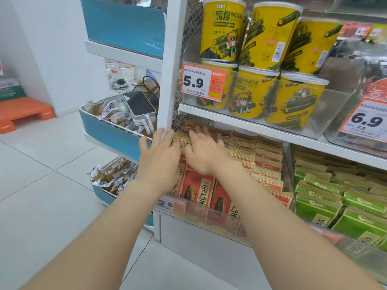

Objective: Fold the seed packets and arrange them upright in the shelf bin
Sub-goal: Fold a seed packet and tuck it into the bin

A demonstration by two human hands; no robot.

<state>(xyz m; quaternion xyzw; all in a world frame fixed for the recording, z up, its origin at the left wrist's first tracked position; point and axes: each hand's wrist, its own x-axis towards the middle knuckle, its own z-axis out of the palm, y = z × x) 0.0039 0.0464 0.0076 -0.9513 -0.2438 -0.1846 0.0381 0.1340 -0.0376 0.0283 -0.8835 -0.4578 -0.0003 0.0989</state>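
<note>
Sunflower seed packets point(195, 190) stand upright, red faces out, against the front wall of the clear shelf bin point(219, 222). Behind them the left hand point(159, 158) and right hand point(206, 156) rest on the back rows' folded tops, fingers spread and straight, gripping nothing. Pressing evenly should square those rows toward the bin's rear left corner.

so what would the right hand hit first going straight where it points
Probably back rows of red seed packets; fingers of the right hand seem to rest on their tops, depth unclear.
</note>
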